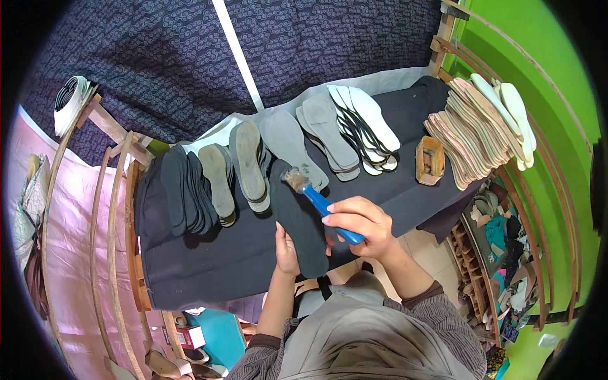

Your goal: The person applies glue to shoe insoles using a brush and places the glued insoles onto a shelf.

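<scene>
No text, label, number or sign can be read: the dark marks on 1 grey insole (283, 134) and the red-and-white box (192, 337) are too small to decipher.

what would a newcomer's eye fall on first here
Probably the blue-handled brush near the centre, gripped in the right hand, its bristles at the far end of a black insole held in the left hand. Next, the tall pile of pale insoles at the table's right end, then the bright green wall beyond it.
</scene>
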Demonstrator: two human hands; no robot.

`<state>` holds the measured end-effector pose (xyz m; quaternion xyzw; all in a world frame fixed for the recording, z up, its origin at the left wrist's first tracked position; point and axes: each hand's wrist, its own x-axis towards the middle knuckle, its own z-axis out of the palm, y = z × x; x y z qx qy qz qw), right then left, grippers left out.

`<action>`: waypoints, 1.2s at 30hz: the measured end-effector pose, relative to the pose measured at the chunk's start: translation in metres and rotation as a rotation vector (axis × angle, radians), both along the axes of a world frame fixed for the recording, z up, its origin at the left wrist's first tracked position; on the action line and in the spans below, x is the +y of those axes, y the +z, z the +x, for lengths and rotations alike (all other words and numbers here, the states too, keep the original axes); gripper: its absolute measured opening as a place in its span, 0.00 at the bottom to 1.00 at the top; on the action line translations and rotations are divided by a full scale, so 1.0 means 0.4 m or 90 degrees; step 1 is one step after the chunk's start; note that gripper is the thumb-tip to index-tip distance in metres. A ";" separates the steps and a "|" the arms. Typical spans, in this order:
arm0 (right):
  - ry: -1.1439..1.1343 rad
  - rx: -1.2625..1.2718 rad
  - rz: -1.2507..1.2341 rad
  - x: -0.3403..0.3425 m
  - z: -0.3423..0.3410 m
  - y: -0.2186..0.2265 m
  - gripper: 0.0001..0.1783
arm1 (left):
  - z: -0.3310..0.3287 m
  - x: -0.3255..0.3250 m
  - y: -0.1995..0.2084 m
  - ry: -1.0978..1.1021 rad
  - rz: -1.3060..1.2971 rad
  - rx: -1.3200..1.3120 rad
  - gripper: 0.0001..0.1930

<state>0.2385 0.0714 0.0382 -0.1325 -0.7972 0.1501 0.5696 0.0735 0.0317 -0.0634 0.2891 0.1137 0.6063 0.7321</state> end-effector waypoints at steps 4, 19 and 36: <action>0.005 -0.071 0.060 -0.004 0.000 -0.029 0.16 | 0.022 -0.007 0.022 0.033 -0.110 -0.103 0.39; -0.001 -0.022 0.109 -0.014 -0.011 -0.011 0.16 | 0.019 -0.042 0.000 0.072 -0.093 0.069 0.39; 0.039 -0.025 0.048 -0.023 -0.023 -0.006 0.13 | 0.012 -0.045 0.001 0.055 -0.046 -0.125 0.36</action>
